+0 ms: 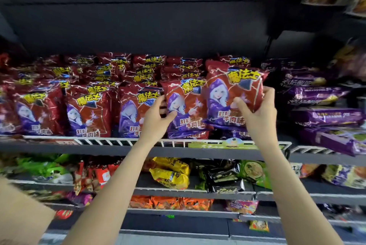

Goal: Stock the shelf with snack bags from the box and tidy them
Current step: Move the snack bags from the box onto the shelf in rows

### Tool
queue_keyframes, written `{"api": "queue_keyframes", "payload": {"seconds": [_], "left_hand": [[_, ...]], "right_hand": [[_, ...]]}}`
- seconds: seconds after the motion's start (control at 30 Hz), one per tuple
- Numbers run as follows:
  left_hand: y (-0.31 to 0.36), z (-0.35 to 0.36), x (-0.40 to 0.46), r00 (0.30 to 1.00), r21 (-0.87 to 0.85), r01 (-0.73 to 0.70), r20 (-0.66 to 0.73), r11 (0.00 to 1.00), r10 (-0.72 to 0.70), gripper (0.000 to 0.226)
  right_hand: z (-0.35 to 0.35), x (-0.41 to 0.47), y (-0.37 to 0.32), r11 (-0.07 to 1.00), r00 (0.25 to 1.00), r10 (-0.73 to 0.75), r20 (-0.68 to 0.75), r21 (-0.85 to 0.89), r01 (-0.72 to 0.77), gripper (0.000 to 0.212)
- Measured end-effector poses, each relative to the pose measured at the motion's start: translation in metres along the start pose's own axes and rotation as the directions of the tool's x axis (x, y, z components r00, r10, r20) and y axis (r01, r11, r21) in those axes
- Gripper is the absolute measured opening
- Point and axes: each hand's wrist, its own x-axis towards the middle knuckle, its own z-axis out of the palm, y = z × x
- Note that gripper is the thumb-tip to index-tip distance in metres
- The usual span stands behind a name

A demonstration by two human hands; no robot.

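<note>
Two bare hands raised to a snack shelf. Right hand (255,114) gripping a red snack bag (233,94), thumb across its front, fingers curled over its right edge, bag upright and lifted slightly above the row. Left hand (156,117) pinching the left edge of a neighbouring red bag (184,110), just left of the held bag and touching it. More matching red bags (87,110) standing in rows further left of the held bag, filling the shelf behind a white wire rail (122,142). Purple packets (324,116) stacked flat to the right of the held bag. Below the held bag, lower shelves with yellow packets (170,173) and mixed snacks. Box not visible.
</note>
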Motion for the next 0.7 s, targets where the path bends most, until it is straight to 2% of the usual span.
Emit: {"api": "queue_keyframes", "payload": {"seconds": [0.1, 0.23, 0.37, 0.43, 0.5, 0.57, 0.7], "left_hand": [[-0.005, -0.004, -0.006, 0.999, 0.169, -0.026, -0.023, 0.985, 0.030, 0.048], [-0.004, 0.003, -0.011, 0.998, 0.408, -0.038, -0.034, 0.912, 0.057, 0.056], [0.001, 0.014, -0.017, 1.000, 0.519, 0.008, 0.003, 0.855, -0.011, 0.089], [0.003, 0.017, -0.018, 0.998, 0.546, 0.035, 0.030, 0.837, -0.061, 0.107], [0.006, 0.020, -0.017, 0.994, 0.562, 0.047, 0.056, 0.826, -0.095, 0.114], [0.009, 0.025, -0.015, 0.992, 0.514, 0.060, 0.065, 0.856, -0.109, 0.113], [0.004, 0.030, -0.007, 0.999, 0.269, 0.040, -0.002, 0.962, -0.041, 0.108]], "right_hand": [[-0.036, 0.001, 0.019, 0.999, 0.999, 0.046, -0.016, -0.021, -0.046, 0.041], [-0.047, 0.001, 0.043, 0.981, 0.993, 0.118, -0.002, -0.154, -0.117, 0.046], [-0.040, 0.003, 0.053, 0.944, 0.996, 0.087, -0.015, -0.318, -0.087, 0.049], [-0.040, 0.004, 0.051, 0.955, 0.990, 0.103, 0.092, -0.286, -0.073, 0.055], [-0.041, 0.006, 0.050, 0.975, 0.957, 0.166, 0.236, -0.183, -0.124, 0.064], [-0.039, 0.006, 0.048, 0.973, 0.921, 0.217, 0.323, -0.148, -0.177, 0.071], [-0.028, 0.009, 0.051, 0.981, 0.951, 0.171, 0.256, -0.135, -0.140, 0.072]]}}
